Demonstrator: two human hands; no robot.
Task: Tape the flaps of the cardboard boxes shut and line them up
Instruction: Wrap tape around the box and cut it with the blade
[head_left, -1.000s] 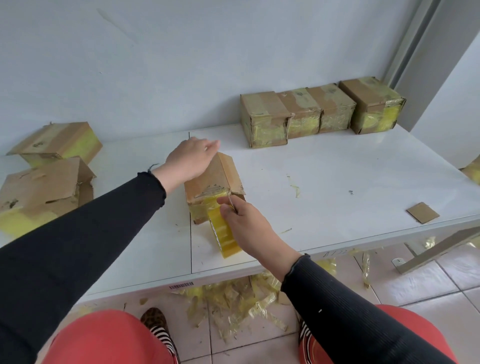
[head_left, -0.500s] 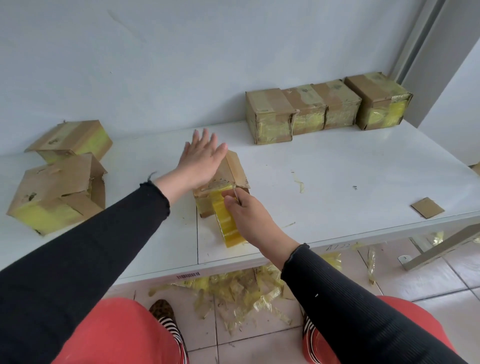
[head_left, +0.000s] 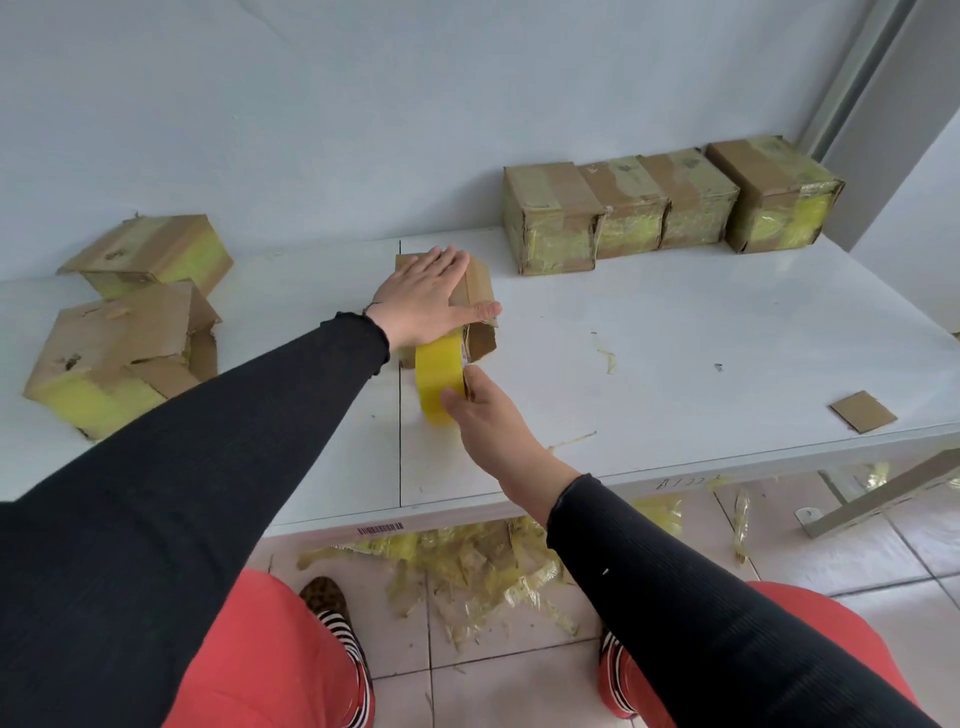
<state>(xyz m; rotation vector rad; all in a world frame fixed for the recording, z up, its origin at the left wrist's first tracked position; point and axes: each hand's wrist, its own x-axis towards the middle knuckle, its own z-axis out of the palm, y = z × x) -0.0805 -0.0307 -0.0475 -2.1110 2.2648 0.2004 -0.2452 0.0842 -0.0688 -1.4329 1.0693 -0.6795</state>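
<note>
Our left hand (head_left: 427, 301) lies flat, fingers spread, pressing the top of the cardboard box (head_left: 475, 312) at the middle of the white table (head_left: 675, 332). Our right hand (head_left: 483, 415) pinches the yellow tape roll (head_left: 439, 376), whose strip runs up to the box's near face under the left palm. Four taped boxes (head_left: 670, 208) stand in a touching row along the wall, far right. Two more boxes (head_left: 124, 322) sit at the left.

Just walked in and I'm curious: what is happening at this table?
A person is taping a small brown cardboard box. The left hand presses flat on its top while the right hand pulls a yellow tape roll down its front. Four taped boxes stand lined up by the wall; two untaped boxes wait at left.
</note>
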